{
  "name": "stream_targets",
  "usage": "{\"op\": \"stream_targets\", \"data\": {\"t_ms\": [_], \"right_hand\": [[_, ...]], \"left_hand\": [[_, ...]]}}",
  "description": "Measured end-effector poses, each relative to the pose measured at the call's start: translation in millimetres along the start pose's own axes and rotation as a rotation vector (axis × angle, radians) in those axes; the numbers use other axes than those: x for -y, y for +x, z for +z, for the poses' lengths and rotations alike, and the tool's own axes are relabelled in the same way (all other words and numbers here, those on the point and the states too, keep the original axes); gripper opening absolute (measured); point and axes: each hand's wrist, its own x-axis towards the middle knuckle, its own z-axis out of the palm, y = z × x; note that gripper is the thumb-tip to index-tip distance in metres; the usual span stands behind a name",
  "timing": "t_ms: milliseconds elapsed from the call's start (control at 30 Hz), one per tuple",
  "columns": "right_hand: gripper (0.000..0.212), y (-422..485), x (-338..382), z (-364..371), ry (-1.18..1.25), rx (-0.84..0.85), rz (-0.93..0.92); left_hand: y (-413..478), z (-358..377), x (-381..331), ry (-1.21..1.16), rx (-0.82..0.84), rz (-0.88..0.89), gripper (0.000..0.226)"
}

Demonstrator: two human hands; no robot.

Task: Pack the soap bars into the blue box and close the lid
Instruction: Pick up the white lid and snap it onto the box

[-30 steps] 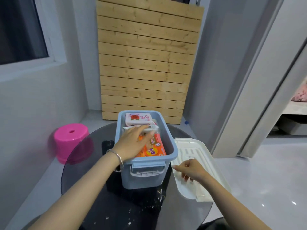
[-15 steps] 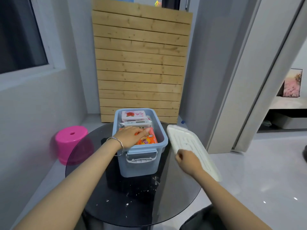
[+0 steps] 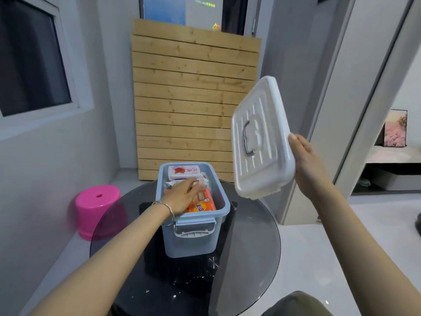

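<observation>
The blue box (image 3: 191, 238) stands open on the round dark glass table (image 3: 250, 258). Inside lie several wrapped soap bars: a white one with a red flower (image 3: 184, 172) at the far end, an orange one (image 3: 204, 202) nearer me. My left hand (image 3: 182, 197) rests flat on the soap bars inside the box, fingers spread. My right hand (image 3: 306, 165) grips the right edge of the white lid (image 3: 259, 140), holding it tilted in the air to the right of and above the box, its handle side facing me.
A pink plastic stool (image 3: 98, 208) stands on the floor left of the table. A wooden slatted panel (image 3: 193, 99) leans against the wall behind the box. A doorway frame (image 3: 364, 110) rises on the right. White specks dot the table's near part.
My right hand has lifted the white lid off the table's right side and turned it upright in the air. My left hand stays on the soap bars in the box.
</observation>
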Motion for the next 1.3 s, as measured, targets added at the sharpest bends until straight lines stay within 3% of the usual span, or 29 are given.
{"op": "stream_targets", "data": {"t_ms": [133, 200, 300, 367, 567, 667, 800, 933, 1100, 1200, 1300], "right_hand": [[0.038, 11, 5, 12, 0.196, 0.134, 0.103], [0.034, 13, 0, 20, 0.266, 0.168, 0.171], [0.033, 16, -13, 27, 0.349, 0.188, 0.257], [0.031, 17, -25, 35, 0.223, 0.181, 0.306], [0.033, 14, -79, 69, -0.045, 0.249, 0.541], [0.034, 6, -107, 89, -0.341, 0.252, 0.488], [0.035, -7, -126, 98, -0.492, 0.221, 0.349], [0.032, -13, -128, 96, -0.587, 0.225, 0.318], [0.028, -25, -126, 89, -0.743, 0.325, 0.331], [0.027, -27, -128, 92, -0.646, 0.308, 0.402], [0.022, -18, -131, 101, -0.522, 0.226, 0.477]], "left_hand": [[7, -3, -33, -0.683, 0.024, -0.025, 0.057], [12, -10, -44, -0.915, -0.038, -0.050, 0.048], [21, -25, -33, -0.869, -0.240, -0.080, 0.037], [25, -36, -14, -0.803, -0.337, -0.125, 0.034], [23, -49, 35, -0.497, -0.238, -0.222, 0.040], [22, -50, 58, -0.358, -0.246, -0.285, 0.041], [19, -45, 76, -0.242, -0.204, -0.315, 0.042], [21, -38, 86, -0.271, -0.201, -0.334, 0.039], [13, -29, 90, -0.544, -0.114, -0.415, 0.034], [12, -23, 91, -0.749, -0.108, -0.465, 0.036], [17, -16, 86, -0.897, -0.234, -0.476, 0.023]]}}
